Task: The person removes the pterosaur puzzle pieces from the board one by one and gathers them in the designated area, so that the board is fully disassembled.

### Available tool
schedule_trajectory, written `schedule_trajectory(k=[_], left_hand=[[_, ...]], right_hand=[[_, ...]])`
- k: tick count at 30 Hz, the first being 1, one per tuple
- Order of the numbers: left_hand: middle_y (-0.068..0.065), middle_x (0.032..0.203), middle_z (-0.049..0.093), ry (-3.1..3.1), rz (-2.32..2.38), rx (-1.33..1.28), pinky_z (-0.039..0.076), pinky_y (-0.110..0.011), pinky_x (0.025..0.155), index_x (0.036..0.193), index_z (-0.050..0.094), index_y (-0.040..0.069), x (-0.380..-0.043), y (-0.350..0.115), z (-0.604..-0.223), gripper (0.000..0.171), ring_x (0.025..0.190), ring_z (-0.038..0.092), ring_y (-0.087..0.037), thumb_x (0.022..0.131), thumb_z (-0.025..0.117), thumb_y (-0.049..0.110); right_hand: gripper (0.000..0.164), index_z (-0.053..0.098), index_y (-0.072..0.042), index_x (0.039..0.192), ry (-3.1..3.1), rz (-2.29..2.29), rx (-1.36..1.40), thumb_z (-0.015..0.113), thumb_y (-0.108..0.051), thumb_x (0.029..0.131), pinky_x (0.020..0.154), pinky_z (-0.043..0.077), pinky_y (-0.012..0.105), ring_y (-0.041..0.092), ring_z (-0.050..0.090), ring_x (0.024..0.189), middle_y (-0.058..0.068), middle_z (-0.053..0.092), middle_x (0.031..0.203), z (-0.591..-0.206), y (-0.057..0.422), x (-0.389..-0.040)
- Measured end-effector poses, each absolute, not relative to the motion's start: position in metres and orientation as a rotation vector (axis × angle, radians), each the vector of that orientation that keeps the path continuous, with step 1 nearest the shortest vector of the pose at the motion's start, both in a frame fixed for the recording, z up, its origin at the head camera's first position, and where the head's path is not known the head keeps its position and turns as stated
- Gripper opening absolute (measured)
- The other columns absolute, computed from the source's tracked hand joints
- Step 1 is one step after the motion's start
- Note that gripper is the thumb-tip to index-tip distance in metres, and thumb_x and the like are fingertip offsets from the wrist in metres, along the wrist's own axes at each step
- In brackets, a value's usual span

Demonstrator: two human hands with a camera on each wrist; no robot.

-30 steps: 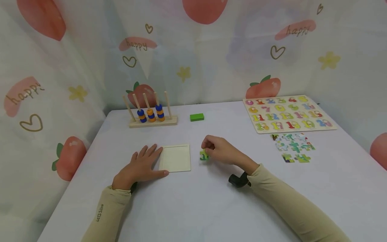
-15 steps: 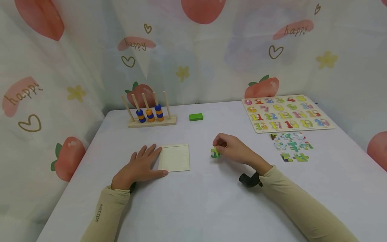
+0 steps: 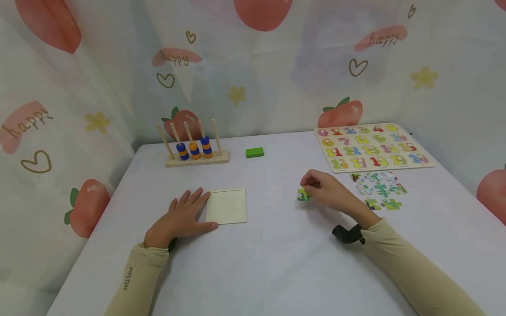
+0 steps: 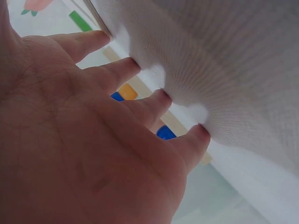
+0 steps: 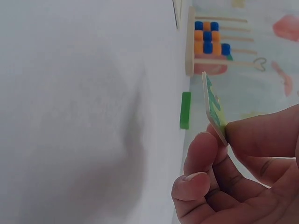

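With thumb and fingers my right hand (image 3: 330, 191) pinches a green jigsaw puzzle piece (image 3: 303, 194) above the white table. The right wrist view shows that thin puzzle piece (image 5: 214, 108) tilted nearly on edge, off the table surface. My left hand (image 3: 179, 221) lies with fingers spread at the left side of a square wooden puzzle tray (image 3: 226, 206), its thumb and index fingertip touching the tray's edge. In the left wrist view the left fingertips (image 4: 161, 98) press on the tablecloth. Several puzzle pieces (image 3: 381, 189) lie flat in a cluster to the right of my right hand.
A number puzzle board (image 3: 371, 147) lies at the back right, behind the loose pieces. At the back left stands a wooden bead rack (image 3: 197, 161) with upright pegs and blue and orange beads. A green block (image 3: 254, 152) sits to its right.
My right hand has moved to the right with the puzzle piece, away from the tray and closer to the loose pieces. The left hand stays at the tray.
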State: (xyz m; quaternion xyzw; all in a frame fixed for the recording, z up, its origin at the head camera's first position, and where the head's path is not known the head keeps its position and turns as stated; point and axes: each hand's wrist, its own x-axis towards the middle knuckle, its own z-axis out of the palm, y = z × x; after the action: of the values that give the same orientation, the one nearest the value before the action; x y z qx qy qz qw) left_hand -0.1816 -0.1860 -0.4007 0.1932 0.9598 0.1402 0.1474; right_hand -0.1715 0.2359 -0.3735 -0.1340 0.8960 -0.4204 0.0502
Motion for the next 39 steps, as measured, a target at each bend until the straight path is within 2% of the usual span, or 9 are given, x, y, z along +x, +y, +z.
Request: schedule_trajectory(k=[27, 39], left_hand=[[-0.023, 0.175, 0.019, 2.758, 0.396, 0.563, 0.01, -0.077, 0.12, 0.169, 0.03, 0.007, -0.182, -0.187, -0.401, 0.104, 0.159, 0.012, -0.053, 0.094, 0.072, 0.065], [-0.024, 0.174, 0.02, 2.76, 0.364, 0.555, 0.011, -0.077, 0.12, 0.169, 0.03, 0.006, -0.181, -0.183, -0.399, 0.103, 0.158, 0.013, -0.054, 0.095, 0.072, 0.064]], right_hand=[[0.019, 0.062, 0.005, 0.125, 2.821, -1.2, -0.191, 0.056, -0.006, 0.109, 0.077, 0.052, 0.022, 0.03, 0.057, 0.101, 0.015, 0.067, 0.115, -0.373, 0.313, -0.15], [0.025, 0.062, 0.005, 0.129, 2.883, -1.165, -0.116, 0.054, -0.011, 0.113, 0.075, 0.053, 0.022, 0.029, 0.058, 0.1, 0.02, 0.066, 0.121, -0.369, 0.348, -0.142]])
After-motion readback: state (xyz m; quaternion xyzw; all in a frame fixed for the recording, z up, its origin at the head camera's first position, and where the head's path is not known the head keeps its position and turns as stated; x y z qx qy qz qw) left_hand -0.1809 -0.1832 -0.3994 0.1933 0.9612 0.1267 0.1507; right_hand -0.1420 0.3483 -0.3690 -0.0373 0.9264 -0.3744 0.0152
